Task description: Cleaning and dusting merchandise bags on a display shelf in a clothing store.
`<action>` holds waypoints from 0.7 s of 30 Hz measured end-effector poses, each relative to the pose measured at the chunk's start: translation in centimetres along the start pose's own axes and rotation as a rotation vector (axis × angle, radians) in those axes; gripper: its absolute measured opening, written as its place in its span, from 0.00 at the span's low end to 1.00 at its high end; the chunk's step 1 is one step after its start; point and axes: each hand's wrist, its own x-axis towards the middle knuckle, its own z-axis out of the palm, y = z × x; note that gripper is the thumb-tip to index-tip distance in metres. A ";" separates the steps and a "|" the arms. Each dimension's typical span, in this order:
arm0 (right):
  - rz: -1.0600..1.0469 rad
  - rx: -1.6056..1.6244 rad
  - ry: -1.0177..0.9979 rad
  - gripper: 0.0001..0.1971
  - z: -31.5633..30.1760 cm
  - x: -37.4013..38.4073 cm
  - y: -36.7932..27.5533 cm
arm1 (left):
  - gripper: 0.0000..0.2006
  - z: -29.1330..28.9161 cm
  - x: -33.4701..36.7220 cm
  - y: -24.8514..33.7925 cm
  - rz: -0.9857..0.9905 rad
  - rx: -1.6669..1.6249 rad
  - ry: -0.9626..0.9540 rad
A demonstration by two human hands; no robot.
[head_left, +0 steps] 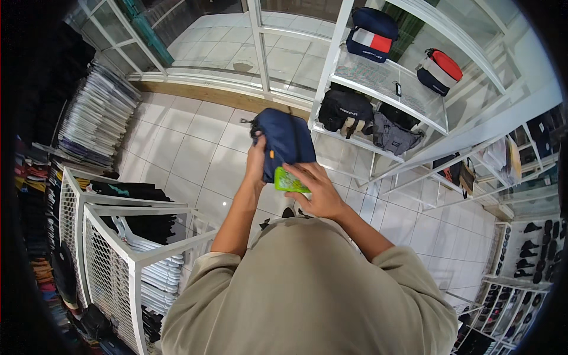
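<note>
1. Tiled floor (195, 127): pale square tiles, extending to the left of the display shelf and beneath it.
2. Display shelf (378, 99): white frame, tiered, landmark for all entries.
3. Mesh rack (109, 254): white frame with wire panels, hung with garments; well to the left of the display shelf and nearer the person.
4. Garment stack (97, 112): many folded pieces, seemingly in clear wrap; far left of the display shelf.
5. Navy bag (290, 139): soft, tilted, held clear of the floor; left of the display shelf, on the person's side of it.
6. Black bag (340, 112) and grey bag (393, 135): side by side on the display shelf's lower tier.
7. Two-tier colour pair: navy-topped bag (373, 32) and smaller red-topped bag (441, 72), both on the display shelf's upper tier, apart.
8. Right hand (319, 192): half open, fingers laid over the green packet and thumb beneath; left of the display shelf.
9. Left hand (256, 157): part-curled, gripping the navy bag's left side, some fingers hidden; farther left of the display shelf.
10. Green packet (290, 179): bright, patterned, exact kind unclear; against the navy bag's lower part, left of the display shelf.
</note>
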 end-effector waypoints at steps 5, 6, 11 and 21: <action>0.311 -0.137 0.365 0.32 -0.7 -1.5 4.5 | 0.26 -1.7 1.8 -1.4 -0.100 -0.397 0.105; 0.225 -0.156 0.389 0.32 -0.7 -1.2 3.7 | 0.26 -0.8 1.1 -1.4 -0.131 -0.449 0.137; -0.141 -0.214 0.143 0.33 2.8 1.4 0.6 | 0.26 0.1 1.9 -2.7 -0.242 -0.415 0.084; -0.152 -0.238 0.316 0.31 1.3 -1.0 3.0 | 0.25 0.9 1.3 -2.5 -0.126 -0.413 0.037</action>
